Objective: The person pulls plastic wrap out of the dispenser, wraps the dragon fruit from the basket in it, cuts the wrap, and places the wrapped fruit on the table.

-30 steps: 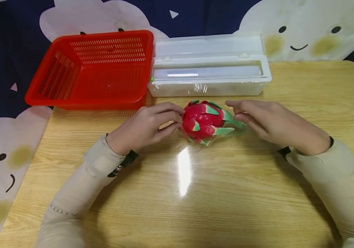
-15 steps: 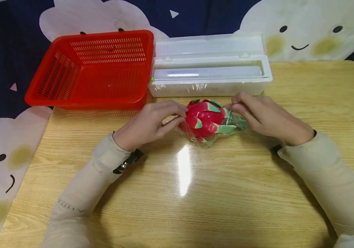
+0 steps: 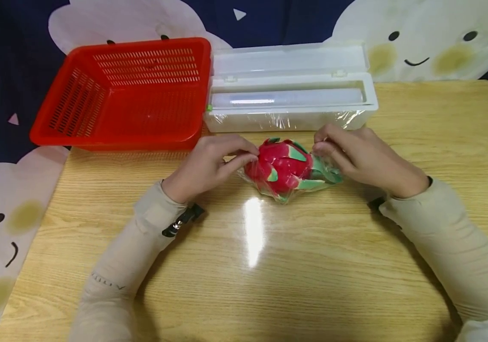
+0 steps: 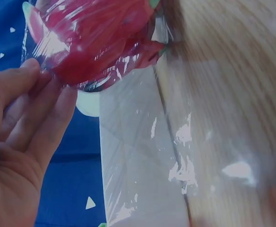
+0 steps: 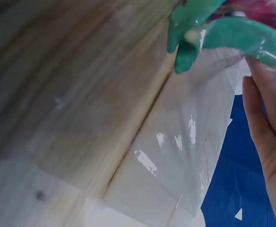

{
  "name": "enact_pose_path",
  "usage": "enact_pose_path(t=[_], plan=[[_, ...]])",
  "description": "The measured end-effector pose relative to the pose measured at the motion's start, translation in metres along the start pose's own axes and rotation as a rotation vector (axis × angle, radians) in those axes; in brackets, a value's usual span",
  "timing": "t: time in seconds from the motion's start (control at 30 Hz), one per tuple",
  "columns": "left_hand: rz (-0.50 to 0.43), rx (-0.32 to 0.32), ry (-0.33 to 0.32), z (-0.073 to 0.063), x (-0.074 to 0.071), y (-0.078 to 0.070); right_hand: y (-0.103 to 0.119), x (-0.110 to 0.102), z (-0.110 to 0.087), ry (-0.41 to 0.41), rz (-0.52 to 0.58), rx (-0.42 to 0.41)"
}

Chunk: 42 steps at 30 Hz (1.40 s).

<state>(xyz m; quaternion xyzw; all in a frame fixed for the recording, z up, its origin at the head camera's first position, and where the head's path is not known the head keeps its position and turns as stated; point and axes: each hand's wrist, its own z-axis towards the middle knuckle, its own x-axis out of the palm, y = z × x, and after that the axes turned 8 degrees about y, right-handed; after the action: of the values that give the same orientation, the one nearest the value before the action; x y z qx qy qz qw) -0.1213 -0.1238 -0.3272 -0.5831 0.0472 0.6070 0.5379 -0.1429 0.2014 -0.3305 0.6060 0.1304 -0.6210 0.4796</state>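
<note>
A red dragon fruit (image 3: 284,164) with green-tipped scales lies on the table, covered by clear cling film (image 4: 81,47) that shows glare and creases. My left hand (image 3: 209,161) is at the fruit's left end, its thumb and fingertips pinching the film there. At the other end, beside the long green scales (image 5: 244,35), my right hand (image 3: 357,152) pinches film between thumb and forefinger. In the right wrist view the right thumb is hidden; that hand's fingers (image 5: 261,116) reach up to the film by a green scale.
Behind the fruit stands an open white cling film box (image 3: 286,121) with its roll (image 3: 286,97) inside. A red slotted basket (image 3: 141,137) is to its left. Everything is on a wooden table (image 3: 291,285), with a cloud-patterned dark cloth (image 3: 265,23) behind.
My right hand has come in from the right and risen slightly, its thumb and forefinger closing on the film. The left hand has shifted a little right along the fruit.
</note>
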Motion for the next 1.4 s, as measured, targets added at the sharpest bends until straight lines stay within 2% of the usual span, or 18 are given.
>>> enact_pose_path(t=[0.17,0.33,0.5,0.63,0.73,0.83,0.97,1.1,1.2,1.33,1.4], plan=[[-0.026,-0.018,-0.041,0.003,0.004,0.0,0.001,0.001,0.005,0.027,0.002,0.014],[-0.087,-0.065,-0.056,0.005,0.008,0.004,0.002,0.003,0.009,0.067,0.003,0.05],[-0.145,-0.119,0.008,0.01,0.004,0.007,0.002,0.004,0.011,0.083,0.026,0.095],[-0.207,-0.194,0.067,0.014,-0.001,0.008,0.001,0.004,0.011,0.091,0.07,0.148],[-0.237,-0.232,0.078,0.014,-0.002,0.009,0.001,0.005,0.011,0.094,0.093,0.172],[-0.248,-0.214,0.066,0.013,0.001,0.01,0.0,0.005,0.011,0.088,0.096,0.179],[-0.217,-0.172,0.034,0.016,0.004,0.011,0.002,0.004,0.007,0.089,0.081,0.215],[-0.179,-0.215,0.018,0.019,0.004,0.01,0.009,0.004,0.004,0.075,0.056,0.264],[-0.17,-0.254,0.036,0.017,0.003,0.008,0.015,0.008,0.004,0.04,0.005,0.211],[-0.165,-0.262,0.065,0.013,0.001,0.004,0.018,0.013,0.007,0.0,-0.071,0.086],[-0.162,-0.263,0.074,0.013,0.0,0.002,0.02,0.013,0.007,-0.015,-0.093,0.054]])
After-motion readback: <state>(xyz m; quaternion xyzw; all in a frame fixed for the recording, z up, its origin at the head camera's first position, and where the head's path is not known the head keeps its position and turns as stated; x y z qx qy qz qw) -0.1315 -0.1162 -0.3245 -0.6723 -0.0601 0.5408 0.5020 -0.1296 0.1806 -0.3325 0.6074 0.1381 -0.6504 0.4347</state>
